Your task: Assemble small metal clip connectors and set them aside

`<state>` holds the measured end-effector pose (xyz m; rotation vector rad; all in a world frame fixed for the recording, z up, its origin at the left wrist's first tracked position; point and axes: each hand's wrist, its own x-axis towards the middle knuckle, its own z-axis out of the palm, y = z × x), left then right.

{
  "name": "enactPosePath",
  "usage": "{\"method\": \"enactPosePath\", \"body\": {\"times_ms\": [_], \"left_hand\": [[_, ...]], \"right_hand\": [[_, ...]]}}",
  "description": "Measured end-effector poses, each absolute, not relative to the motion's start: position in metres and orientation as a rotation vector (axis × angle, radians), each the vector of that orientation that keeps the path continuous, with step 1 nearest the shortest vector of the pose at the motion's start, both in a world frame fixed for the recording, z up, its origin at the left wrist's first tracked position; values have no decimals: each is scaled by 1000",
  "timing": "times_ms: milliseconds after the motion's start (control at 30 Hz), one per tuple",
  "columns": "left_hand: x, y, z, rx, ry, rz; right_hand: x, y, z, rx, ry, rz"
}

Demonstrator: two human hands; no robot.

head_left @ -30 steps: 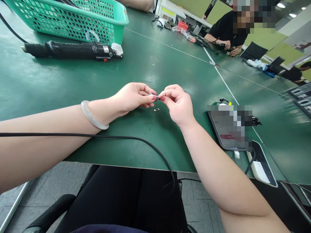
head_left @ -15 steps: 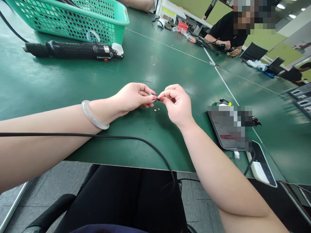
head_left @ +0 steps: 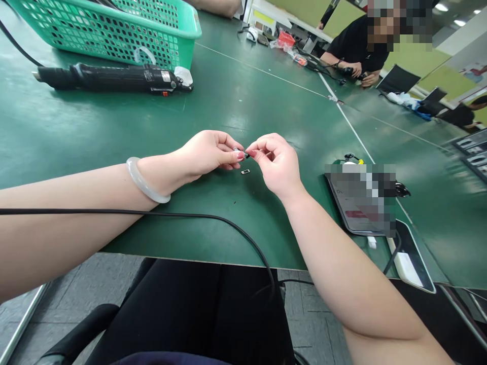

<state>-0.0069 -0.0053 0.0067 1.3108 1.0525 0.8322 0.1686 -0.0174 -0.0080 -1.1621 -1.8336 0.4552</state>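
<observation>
Above the green table (head_left: 213, 238), my left hand (head_left: 211, 149) pinches a tiny light-coloured part (head_left: 236, 150) between thumb and fingers. My right hand (head_left: 279, 162) meets it from the right, thumb and index finger pressed together at a small dark piece (head_left: 247, 155). The two sets of fingertips almost touch, and they hide most of both pieces, so their kind cannot be made out. Just below the fingertips, a small flat rectangular part (head_left: 245, 172) with a dark centre and pale rim lies on the table.
A black electric screwdriver (head_left: 114, 80) lies before a green plastic basket (head_left: 167, 38) at upper left. A black cable (head_left: 213, 217) crosses over my left forearm. To the right are a phone (head_left: 357, 208) and a white power bank (head_left: 413, 258). A co-worker (head_left: 357, 50) sits across the table.
Both hands stay in nearly the same place. The right fingertips have shifted very slightly, and a little more of the dark piece shows between the hands.
</observation>
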Motion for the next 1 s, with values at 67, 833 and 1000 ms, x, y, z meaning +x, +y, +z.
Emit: {"method": "enactPosePath", "body": {"times_ms": [67, 833, 1000], "left_hand": [[-7, -5, 6, 1325, 1044, 823], [-7, -5, 5, 1216, 1015, 869], [-7, -5, 4, 1204, 1038, 914]], "right_hand": [[168, -17, -8, -1167, -1840, 448], [167, -20, -8, -1216, -1866, 406], [176, -24, 1, -1270, -1889, 431]]}}
